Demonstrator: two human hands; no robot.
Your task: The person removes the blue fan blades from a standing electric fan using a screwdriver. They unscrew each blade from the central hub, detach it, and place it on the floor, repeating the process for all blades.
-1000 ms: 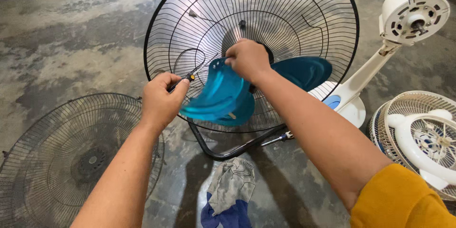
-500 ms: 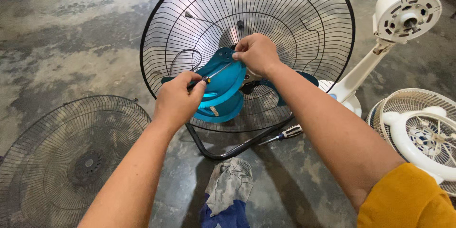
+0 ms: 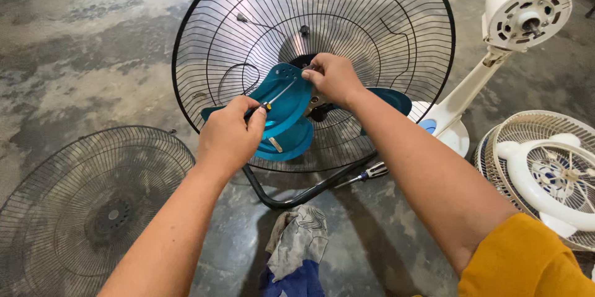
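Observation:
A black wire fan guard (image 3: pixel 396 30) stands upright on a black tube stand, with a teal fan blade (image 3: pixel 291 123) at its centre. My left hand (image 3: pixel 230 135) grips a thin screwdriver (image 3: pixel 279 95) whose metal tip points up toward the blade's hub. My right hand (image 3: pixel 333 78) is closed on the upper edge of the teal blade next to the hub. The hub itself is mostly hidden behind my right hand.
A loose black wire guard (image 3: pixel 93 210) lies flat on the concrete floor at the left. A second screwdriver (image 3: pixel 367 174) lies under the stand. A crumpled rag (image 3: pixel 297 247) sits near me. A white fan motor on a stand (image 3: pixel 525 9) and a white fan guard (image 3: pixel 545 173) are at the right.
My left hand has moved right from the guard's rim to the blade with the screwdriver. My right hand has shifted up to the hub, and the view has come closer.

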